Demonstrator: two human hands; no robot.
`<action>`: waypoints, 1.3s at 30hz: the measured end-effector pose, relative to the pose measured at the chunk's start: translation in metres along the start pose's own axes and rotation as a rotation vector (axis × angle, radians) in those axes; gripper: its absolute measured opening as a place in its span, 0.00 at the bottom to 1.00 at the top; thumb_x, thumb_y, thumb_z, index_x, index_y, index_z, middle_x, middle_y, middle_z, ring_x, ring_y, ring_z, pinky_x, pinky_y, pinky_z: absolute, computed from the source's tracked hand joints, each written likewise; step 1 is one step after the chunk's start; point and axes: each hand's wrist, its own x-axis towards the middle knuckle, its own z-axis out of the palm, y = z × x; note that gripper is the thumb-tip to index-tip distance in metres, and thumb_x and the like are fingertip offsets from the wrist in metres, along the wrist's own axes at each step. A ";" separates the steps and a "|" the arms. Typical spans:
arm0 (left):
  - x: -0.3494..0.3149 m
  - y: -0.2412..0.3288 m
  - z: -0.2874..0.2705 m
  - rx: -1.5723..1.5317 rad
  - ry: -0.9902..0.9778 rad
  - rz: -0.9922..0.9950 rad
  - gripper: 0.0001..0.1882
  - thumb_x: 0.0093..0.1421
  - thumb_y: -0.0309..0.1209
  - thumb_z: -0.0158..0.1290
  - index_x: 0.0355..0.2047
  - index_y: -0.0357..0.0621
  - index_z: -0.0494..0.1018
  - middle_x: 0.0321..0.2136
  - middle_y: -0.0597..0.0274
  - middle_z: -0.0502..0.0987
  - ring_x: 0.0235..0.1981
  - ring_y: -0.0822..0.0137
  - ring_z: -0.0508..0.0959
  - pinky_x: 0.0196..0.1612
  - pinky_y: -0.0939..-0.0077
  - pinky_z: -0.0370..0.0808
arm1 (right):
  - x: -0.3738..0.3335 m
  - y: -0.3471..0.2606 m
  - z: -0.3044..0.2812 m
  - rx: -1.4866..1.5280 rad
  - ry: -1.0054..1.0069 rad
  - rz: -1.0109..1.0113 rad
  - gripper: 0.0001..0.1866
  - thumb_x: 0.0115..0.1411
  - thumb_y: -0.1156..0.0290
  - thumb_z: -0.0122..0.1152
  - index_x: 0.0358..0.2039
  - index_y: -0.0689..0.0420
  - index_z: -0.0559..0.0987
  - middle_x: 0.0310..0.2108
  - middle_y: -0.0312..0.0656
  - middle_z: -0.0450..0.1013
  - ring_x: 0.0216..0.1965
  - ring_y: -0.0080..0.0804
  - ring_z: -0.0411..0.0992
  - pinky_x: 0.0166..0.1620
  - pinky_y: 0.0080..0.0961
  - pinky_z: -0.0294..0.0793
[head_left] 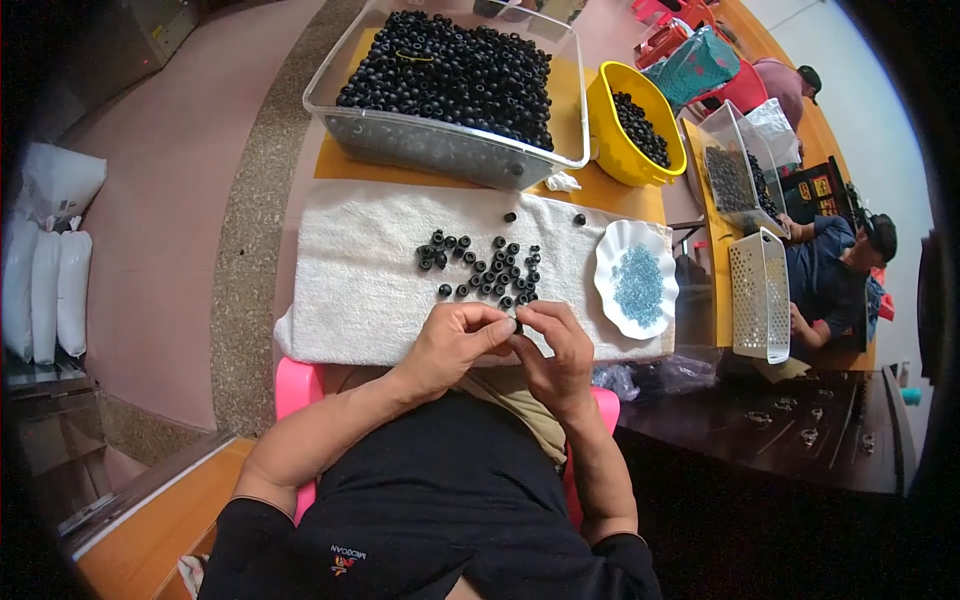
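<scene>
A black shirt [420, 500] is nearest me, at the white towel's [350, 265] near edge. There the left hand [450, 345] and right hand [558, 362] pinch one small black piece [517, 327], probably to steady it. Loose black pieces [480, 267] lie mid-towel, seemingly for easy reach; a scalloped dish [606, 275] of pale-blue bits [638, 285] sits at its right. A clear tub [430, 150] and yellow basket [625, 170] block its far side.

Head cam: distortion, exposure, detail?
Head view: strong fisheye bending toward a black rim; white towel well lit, lower right sunk in darkness; black piece between left hand and right hand too small for detail.
</scene>
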 end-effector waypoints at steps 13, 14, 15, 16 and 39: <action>0.003 -0.005 -0.002 0.011 0.071 0.072 0.10 0.66 0.31 0.52 0.38 0.34 0.76 0.33 0.63 0.79 0.33 0.77 0.77 0.37 0.81 0.79 | 0.008 0.009 0.010 0.033 0.051 -0.080 0.22 0.43 0.84 0.68 0.42 0.62 0.76 0.37 0.50 0.74 0.35 0.45 0.75 0.38 0.32 0.76; 0.003 -0.004 -0.001 0.016 0.060 0.079 0.10 0.66 0.31 0.52 0.38 0.34 0.76 0.33 0.63 0.79 0.33 0.77 0.77 0.37 0.81 0.79 | 0.008 0.009 0.009 0.025 0.060 -0.086 0.22 0.43 0.84 0.68 0.42 0.62 0.76 0.37 0.50 0.74 0.35 0.45 0.75 0.38 0.32 0.76; 0.003 -0.002 0.000 0.026 0.058 0.074 0.10 0.66 0.31 0.52 0.39 0.34 0.75 0.33 0.63 0.79 0.33 0.77 0.77 0.37 0.80 0.79 | 0.009 0.007 0.007 0.014 0.074 -0.089 0.23 0.43 0.84 0.67 0.43 0.61 0.76 0.38 0.50 0.73 0.36 0.45 0.75 0.38 0.33 0.76; 0.002 -0.001 0.001 0.034 0.060 0.069 0.11 0.66 0.31 0.52 0.39 0.34 0.75 0.33 0.62 0.79 0.33 0.77 0.77 0.37 0.80 0.79 | 0.009 0.004 0.006 0.006 0.084 -0.093 0.24 0.44 0.83 0.67 0.45 0.59 0.76 0.39 0.49 0.73 0.38 0.46 0.75 0.38 0.33 0.76; 0.005 -0.003 -0.002 0.223 0.114 0.140 0.11 0.63 0.29 0.56 0.42 0.33 0.77 0.31 0.63 0.79 0.32 0.75 0.77 0.39 0.80 0.76 | 0.136 0.112 -0.097 -0.306 0.223 -0.010 0.09 0.52 0.83 0.62 0.35 0.61 0.79 0.31 0.41 0.77 0.32 0.26 0.75 0.35 0.22 0.76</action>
